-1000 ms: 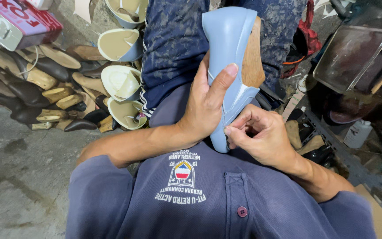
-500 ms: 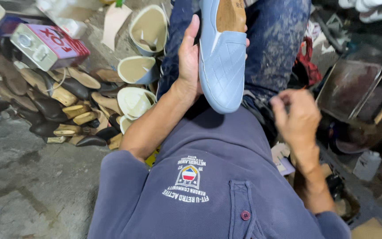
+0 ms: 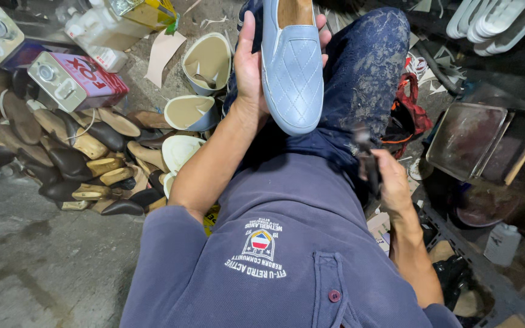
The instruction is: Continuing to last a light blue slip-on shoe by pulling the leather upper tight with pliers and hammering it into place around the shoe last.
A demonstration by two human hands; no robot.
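Observation:
My left hand (image 3: 251, 67) grips a light blue quilted slip-on shoe (image 3: 291, 67) on a wooden last, held toe toward me over my lap. My right hand (image 3: 390, 182) is off the shoe, lower right beside my thigh, closed around a dark, blurred tool (image 3: 366, 155) that points upward. I sit in dark blue jeans (image 3: 366, 67) and a navy shirt.
On the floor at left lie several wooden shoe lasts (image 3: 92, 152), cream shoe uppers (image 3: 205, 61) and metal cans (image 3: 74, 79). At right are a metal tray (image 3: 466, 140), a red rag (image 3: 408, 115) and a white bottle (image 3: 502, 243).
My right hand left the shoe's toe, dropped to the right and now holds a dark tool. My left hand turned the shoe so its quilted top faces up.

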